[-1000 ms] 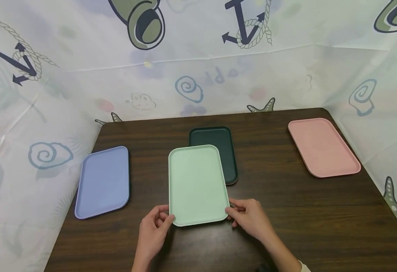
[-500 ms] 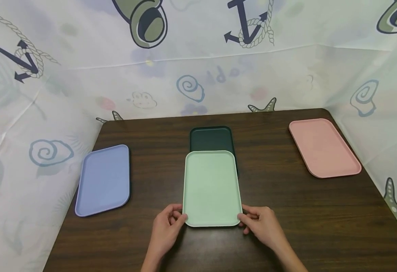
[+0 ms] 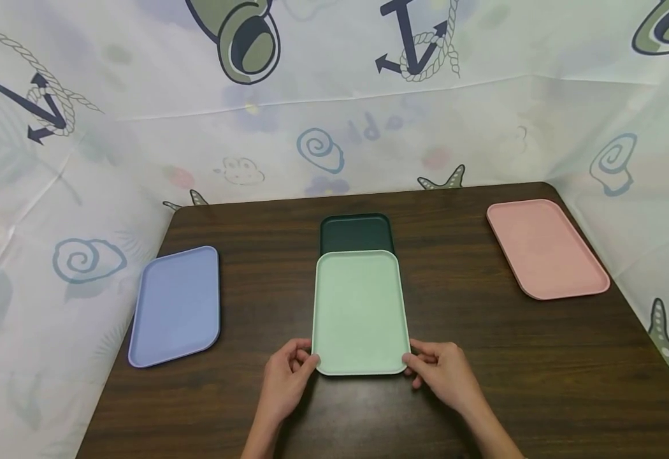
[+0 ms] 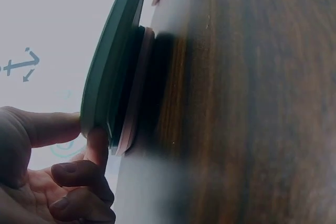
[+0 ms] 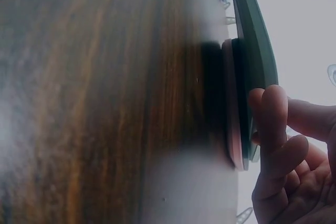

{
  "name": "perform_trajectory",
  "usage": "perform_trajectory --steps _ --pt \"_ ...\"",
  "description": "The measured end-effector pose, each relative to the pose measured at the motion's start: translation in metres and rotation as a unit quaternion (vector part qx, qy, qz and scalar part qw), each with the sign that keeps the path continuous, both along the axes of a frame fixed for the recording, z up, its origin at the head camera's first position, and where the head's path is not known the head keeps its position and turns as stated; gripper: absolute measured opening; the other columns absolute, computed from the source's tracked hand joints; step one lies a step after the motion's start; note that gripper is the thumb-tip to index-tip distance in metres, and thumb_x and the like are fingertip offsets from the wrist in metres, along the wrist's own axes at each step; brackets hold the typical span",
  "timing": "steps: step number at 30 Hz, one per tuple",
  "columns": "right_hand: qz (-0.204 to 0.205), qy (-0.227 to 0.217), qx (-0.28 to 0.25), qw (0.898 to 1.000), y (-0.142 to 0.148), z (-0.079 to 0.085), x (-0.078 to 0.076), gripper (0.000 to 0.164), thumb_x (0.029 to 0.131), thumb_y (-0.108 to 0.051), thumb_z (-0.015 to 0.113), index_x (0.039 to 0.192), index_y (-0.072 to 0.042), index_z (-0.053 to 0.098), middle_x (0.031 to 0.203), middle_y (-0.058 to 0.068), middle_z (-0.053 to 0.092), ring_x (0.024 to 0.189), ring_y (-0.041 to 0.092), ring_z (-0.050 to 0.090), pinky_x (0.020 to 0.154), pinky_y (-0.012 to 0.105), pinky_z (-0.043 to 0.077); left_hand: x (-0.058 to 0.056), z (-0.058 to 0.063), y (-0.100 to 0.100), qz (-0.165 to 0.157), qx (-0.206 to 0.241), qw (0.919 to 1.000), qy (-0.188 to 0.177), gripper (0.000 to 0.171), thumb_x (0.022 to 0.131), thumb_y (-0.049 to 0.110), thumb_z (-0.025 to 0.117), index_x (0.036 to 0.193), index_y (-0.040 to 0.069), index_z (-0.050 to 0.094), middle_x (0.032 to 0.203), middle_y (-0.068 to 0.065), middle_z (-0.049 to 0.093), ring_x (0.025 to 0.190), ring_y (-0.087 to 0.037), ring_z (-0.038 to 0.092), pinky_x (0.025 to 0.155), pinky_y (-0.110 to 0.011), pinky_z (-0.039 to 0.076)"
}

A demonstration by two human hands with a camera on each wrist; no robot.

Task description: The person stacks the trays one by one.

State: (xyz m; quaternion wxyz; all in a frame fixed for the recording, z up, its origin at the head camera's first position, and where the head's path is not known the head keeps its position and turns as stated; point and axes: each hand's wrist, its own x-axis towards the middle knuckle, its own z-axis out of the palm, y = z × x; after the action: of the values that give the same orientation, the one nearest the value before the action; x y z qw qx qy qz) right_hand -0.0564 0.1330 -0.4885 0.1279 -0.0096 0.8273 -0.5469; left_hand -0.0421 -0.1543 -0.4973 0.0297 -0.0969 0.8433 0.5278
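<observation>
Both hands hold a light green tray (image 3: 360, 312), one at each near corner. My left hand (image 3: 285, 377) pinches its left edge, thumb on the rim and fingers beneath. The right hand (image 3: 445, 376) grips the opposite edge in the same way. Behind and below lies a dark green tray (image 3: 356, 234), its near part covered by the light green one. Both wrist views show the held tray raised above the dark one, and a pinkish tray edge (image 4: 137, 93) shows under the dark tray, near the table.
To the left on the dark wooden table (image 3: 260, 287) lies a blue tray (image 3: 176, 306). A pink tray (image 3: 546, 248) lies at the right edge of the table. Patterned white cloth (image 3: 369, 146) hangs behind and along both sides.
Both hands have carried the light green tray to the right and straightened it, so it now lines up with the dark green tray. In the last half second it moved slightly away from me.
</observation>
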Motion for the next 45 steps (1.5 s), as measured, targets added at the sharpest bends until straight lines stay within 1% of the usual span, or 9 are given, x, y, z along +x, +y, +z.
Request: perform_trajectory --steps 4,11,17,23,26,33,40,45 --pt "0.0 0.003 0.003 1.0 0.0 -0.001 -0.003 0.045 0.089 -0.02 0.074 0.124 0.007 0.063 0.07 -0.001 0.071 0.052 0.015 0.064 0.054 0.023 0.044 -0.003 -0.002 0.001 0.0 -0.005 1.0 0.001 0.022 0.088 0.011 0.072 0.109 0.005 0.069 0.074 0.0 0.062 0.056 -0.013 0.048 0.052 -0.024 0.038" --pt "-0.003 0.006 0.021 1.0 0.0 -0.002 -0.009 0.043 0.089 -0.02 0.073 0.124 0.004 0.064 0.069 -0.003 0.07 0.052 0.015 0.064 0.07 0.023 0.048 -0.01 -0.004 0.001 0.007 -0.018 0.9998 0.01 0.02 0.087 0.01 0.072 0.107 0.007 0.069 0.072 0.001 0.062 0.056 -0.014 0.048 0.053 -0.025 0.038" --pt "0.006 0.014 0.009 1.0 0.001 -0.006 -0.016 0.043 0.09 -0.018 0.072 0.124 0.006 0.064 0.069 -0.002 0.07 0.053 0.017 0.064 0.069 0.023 0.049 -0.015 -0.005 0.002 0.001 -0.024 0.9995 0.022 0.018 0.088 0.011 0.071 0.106 0.008 0.07 0.072 0.002 0.062 0.057 -0.014 0.049 0.054 -0.025 0.038" --pt "0.006 0.014 -0.002 1.0 0.001 -0.009 -0.024 0.043 0.091 -0.016 0.071 0.125 0.008 0.062 0.071 0.001 0.071 0.054 0.018 0.065 0.07 0.024 0.051 -0.025 -0.005 0.001 -0.002 -0.021 0.9991 0.036 0.017 0.088 0.009 0.071 0.105 0.007 0.07 0.071 0.001 0.062 0.056 -0.015 0.048 0.053 -0.025 0.038" --pt "0.001 0.014 0.003 1.0 0.001 -0.009 -0.029 0.042 0.09 -0.016 0.072 0.125 0.007 0.063 0.071 0.001 0.071 0.054 0.018 0.065 0.074 0.024 0.05 -0.03 -0.005 0.001 -0.001 -0.023 0.999 0.039 0.017 0.088 0.009 0.071 0.105 0.008 0.07 0.071 0.001 0.062 0.055 -0.015 0.048 0.053 -0.026 0.038" --pt "-0.002 0.021 -0.021 1.0 0.002 -0.011 -0.043 0.043 0.09 -0.015 0.072 0.125 0.008 0.062 0.072 0.005 0.072 0.054 0.02 0.065 0.064 0.023 0.05 -0.042 -0.002 0.002 -0.002 -0.036 0.9984 0.044 0.018 0.088 0.011 0.071 0.105 0.008 0.071 0.072 0.001 0.063 0.055 -0.013 0.048 0.055 -0.026 0.038" --pt "-0.003 0.028 -0.017 0.999 0.003 -0.012 -0.056 0.042 0.091 -0.015 0.071 0.125 0.009 0.062 0.073 0.006 0.072 0.055 0.021 0.066 0.052 0.023 0.044 -0.054 -0.002 0.005 -0.002 -0.04 0.9977 0.054 0.018 0.088 0.011 0.07 0.106 0.008 0.071 0.072 0.001 0.062 0.054 -0.013 0.047 0.055 -0.027 0.038" --pt "-0.004 0.033 -0.016 0.999 0.003 -0.012 -0.064 0.041 0.091 -0.014 0.071 0.124 0.009 0.062 0.073 0.007 0.072 0.056 0.021 0.066 0.056 0.023 0.046 -0.061 -0.002 0.006 0.003 -0.043 0.9972 0.062 0.017 0.088 0.011 0.071 0.105 0.009 0.071 0.07 0.001 0.062 0.053 -0.013 0.047 0.053 -0.027 0.038"
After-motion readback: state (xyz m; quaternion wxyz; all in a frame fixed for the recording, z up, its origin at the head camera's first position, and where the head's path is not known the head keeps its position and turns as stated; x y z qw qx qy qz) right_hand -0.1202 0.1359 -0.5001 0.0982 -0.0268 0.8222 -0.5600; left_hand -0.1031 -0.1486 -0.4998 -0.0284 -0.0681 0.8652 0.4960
